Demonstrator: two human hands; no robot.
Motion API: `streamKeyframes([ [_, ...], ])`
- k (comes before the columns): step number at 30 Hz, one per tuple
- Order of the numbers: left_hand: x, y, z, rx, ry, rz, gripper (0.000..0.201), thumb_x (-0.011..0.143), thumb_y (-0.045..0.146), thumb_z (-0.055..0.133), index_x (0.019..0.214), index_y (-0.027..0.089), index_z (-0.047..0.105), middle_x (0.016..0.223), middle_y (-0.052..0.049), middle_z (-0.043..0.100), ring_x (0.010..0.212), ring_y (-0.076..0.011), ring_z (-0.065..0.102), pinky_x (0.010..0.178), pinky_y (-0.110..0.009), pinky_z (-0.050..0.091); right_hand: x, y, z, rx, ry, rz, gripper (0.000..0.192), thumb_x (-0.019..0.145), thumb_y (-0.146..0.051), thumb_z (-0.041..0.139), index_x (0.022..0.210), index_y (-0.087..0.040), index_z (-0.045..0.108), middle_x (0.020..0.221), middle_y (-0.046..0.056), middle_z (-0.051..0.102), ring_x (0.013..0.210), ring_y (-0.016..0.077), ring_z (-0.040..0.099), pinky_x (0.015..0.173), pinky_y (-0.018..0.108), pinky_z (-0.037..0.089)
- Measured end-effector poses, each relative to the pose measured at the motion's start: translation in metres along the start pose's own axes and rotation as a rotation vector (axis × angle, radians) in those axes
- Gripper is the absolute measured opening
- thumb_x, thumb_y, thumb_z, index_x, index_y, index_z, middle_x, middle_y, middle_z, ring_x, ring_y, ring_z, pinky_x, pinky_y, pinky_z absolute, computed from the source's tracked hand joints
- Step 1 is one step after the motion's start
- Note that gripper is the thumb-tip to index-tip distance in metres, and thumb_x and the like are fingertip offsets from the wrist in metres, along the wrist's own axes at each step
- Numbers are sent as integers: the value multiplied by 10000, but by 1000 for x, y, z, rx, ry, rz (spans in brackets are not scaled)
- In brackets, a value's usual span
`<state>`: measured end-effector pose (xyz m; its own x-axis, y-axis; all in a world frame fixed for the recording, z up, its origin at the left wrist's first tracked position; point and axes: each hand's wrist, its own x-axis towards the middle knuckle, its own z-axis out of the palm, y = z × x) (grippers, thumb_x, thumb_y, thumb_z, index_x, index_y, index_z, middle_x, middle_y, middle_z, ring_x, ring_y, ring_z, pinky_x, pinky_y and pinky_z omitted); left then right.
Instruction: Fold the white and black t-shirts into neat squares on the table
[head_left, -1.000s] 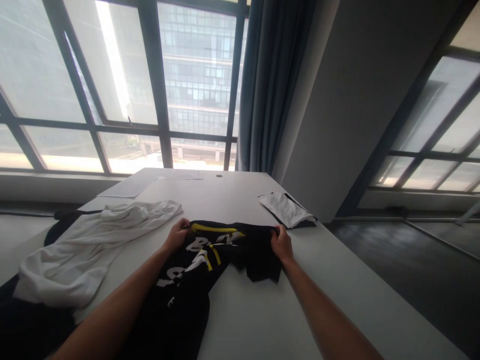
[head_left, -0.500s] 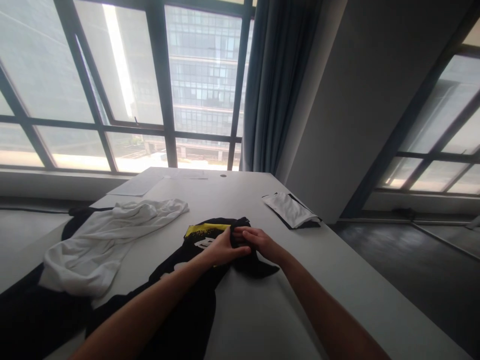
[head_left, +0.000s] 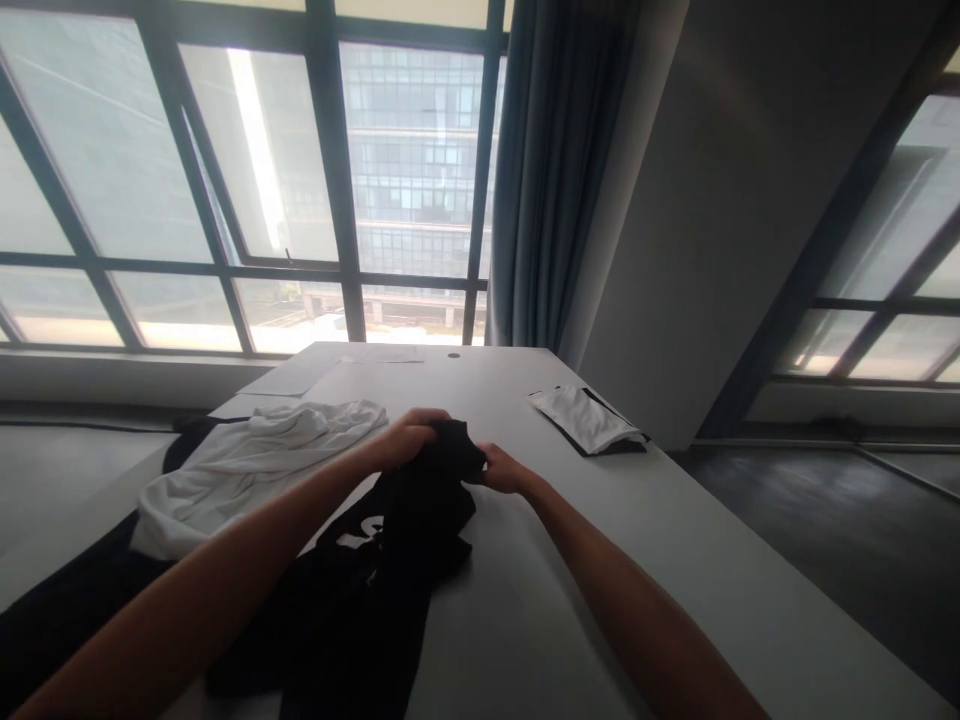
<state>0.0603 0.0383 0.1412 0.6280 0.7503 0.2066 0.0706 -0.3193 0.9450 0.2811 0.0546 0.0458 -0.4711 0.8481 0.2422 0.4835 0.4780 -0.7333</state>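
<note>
Big windows (head_left: pixel 225 200) and a blue curtain (head_left: pixel 547 170) behind a long white table (head_left: pixel 675 560). Black shirt (head_left: pixel 390 560) with white print lies bunched on the table under both hands, trailing back toward the person. Crumpled white garment (head_left: pixel 255 460) just left of the left hand. Small folded white-and-black packet (head_left: pixel 589 420) off to the right of the right hand, well apart. Left hand (head_left: pixel 409 440) closed over the shirt's top fold, gripping it. Right hand (head_left: pixel 501 468) pinches the same fold from the right, fingers closed on the cloth.
</note>
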Motion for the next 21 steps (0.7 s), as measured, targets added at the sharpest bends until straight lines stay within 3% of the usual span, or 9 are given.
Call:
streamKeyframes([
  [2, -5, 19, -21, 123, -28, 53, 186, 636, 263, 544, 742, 155, 653, 686, -24, 626, 662, -198, 560, 625, -303, 439, 4, -5, 3, 22, -1, 17, 280, 676, -257, 709, 932, -160, 648, 890, 12, 674, 831, 189, 602, 771, 322, 494],
  [6, -17, 43, -71, 564, 55, 107, 281, 733, 406, 596, 857, 176, 700, 824, -41, 671, 805, -251, 609, 753, -348, 465, 0, -14, -6, 121, 63, 106, 328, 673, -358, 738, 905, -156, 623, 787, -10, 655, 742, 165, 587, 681, 281, 482],
  [9, -26, 43, -103, 933, 48, 66, 367, 605, 426, 762, 918, 239, 726, 914, -32, 678, 932, -288, 611, 852, -359, 445, -11, -23, -22, 169, 87, 184, 383, 668, -466, 744, 862, -154, 637, 733, -13, 647, 693, 156, 590, 640, 268, 475],
  [11, -32, 36, -116, 1060, 47, 14, 384, 521, 355, 816, 882, 261, 728, 912, -25, 669, 933, -284, 612, 851, -341, 438, -20, -33, -33, 183, 33, 249, 411, 640, -495, 759, 850, -155, 664, 734, -5, 665, 683, 161, 604, 635, 272, 482],
  [17, -51, 8, -124, 1113, 141, -94, 70, 599, 243, 708, 644, 226, 657, 697, -28, 621, 741, -236, 612, 709, -299, 448, -48, -68, -57, -80, -352, 427, 332, 465, -369, 852, 712, -183, 732, 669, -5, 690, 622, 175, 618, 565, 249, 465],
  [21, -81, 2, -124, 967, 93, -124, 90, 581, 284, 703, 634, 225, 661, 657, -29, 634, 639, -214, 596, 602, -268, 453, -78, -80, -64, -252, -366, 589, 240, 414, -251, 840, 604, -167, 718, 588, 1, 664, 569, 180, 606, 519, 242, 436],
])
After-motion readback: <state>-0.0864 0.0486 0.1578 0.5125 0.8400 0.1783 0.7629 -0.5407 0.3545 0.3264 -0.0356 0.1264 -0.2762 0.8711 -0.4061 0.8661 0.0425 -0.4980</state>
